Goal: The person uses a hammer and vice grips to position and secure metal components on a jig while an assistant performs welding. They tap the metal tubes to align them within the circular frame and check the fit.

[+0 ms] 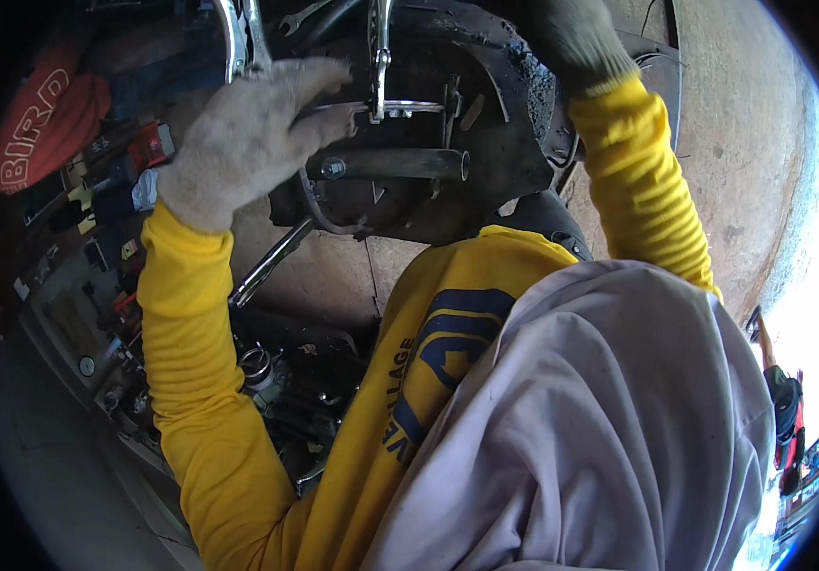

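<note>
My left hand [257, 124], in a pale knitted glove, reaches over a dark metal panel [509, 176] with its fingers stretched and apart. Between those fingers and beyond them runs a thin shiny rod [414, 107]; whether they touch it I cannot tell. Locking pliers [380, 59] stand with their jaw end at the rod. More shiny plier handles [238, 38] rise just behind the left hand. Below it lies a metal tube [395, 165] with a bolt head near one end. At the upper right is my gloved right hand [581, 43], its fingers lost in shadow at the picture's edge.
An open-end wrench [303, 17] lies at the top. Mechanical parts [286, 381] sit beneath my left arm, beside a slanting chrome bar [272, 262]. Clutter and a red cloth [53, 119] fill the left. A pale cloth [600, 409] drapes over my front.
</note>
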{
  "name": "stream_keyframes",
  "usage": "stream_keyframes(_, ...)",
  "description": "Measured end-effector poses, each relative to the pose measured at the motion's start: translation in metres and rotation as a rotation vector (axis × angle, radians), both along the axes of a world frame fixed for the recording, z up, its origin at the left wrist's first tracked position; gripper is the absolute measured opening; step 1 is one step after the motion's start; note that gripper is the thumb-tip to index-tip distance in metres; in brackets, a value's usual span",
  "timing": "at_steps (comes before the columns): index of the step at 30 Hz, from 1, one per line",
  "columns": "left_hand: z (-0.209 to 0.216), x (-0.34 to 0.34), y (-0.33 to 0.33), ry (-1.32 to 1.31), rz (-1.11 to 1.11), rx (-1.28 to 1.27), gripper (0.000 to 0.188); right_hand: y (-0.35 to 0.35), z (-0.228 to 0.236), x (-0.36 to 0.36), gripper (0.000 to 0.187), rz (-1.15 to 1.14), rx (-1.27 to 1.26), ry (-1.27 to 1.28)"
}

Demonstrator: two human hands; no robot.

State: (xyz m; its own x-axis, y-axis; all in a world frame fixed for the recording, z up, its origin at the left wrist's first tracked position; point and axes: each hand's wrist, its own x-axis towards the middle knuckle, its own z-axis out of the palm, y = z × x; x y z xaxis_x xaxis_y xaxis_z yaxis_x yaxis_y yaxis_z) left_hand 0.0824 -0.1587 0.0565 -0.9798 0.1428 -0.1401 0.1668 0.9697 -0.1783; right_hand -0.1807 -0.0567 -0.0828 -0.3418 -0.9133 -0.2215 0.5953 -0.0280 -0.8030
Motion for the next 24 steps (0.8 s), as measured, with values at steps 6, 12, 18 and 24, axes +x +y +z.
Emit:
stream_keyframes(6, -0.024, 0.026, 0.001, -0.067, 0.415, 0.235, 0.022, 0.077, -0.018, 0.001, 0.044, -0.092, 0.134, 0.217)
stream_keyframes(12, -0.029, 0.027, -0.003, 0.129, 0.552, 0.652, 0.023, 0.097, -0.036, 0.006, 0.039, -0.145, 0.114, 0.617)
stream_keyframes(18, 0.002, 0.026, 0.012, 0.080, 0.692, 0.477, 0.025, 0.079, -0.055, -0.002, 0.037, -0.090, 0.087, 0.658)
stream_keyframes(24, -0.012, 0.035, 0.014, 0.077, 0.435, 0.099, 0.027, 0.066, -0.051, 0.003, 0.034, -0.078, 0.013, 0.912)
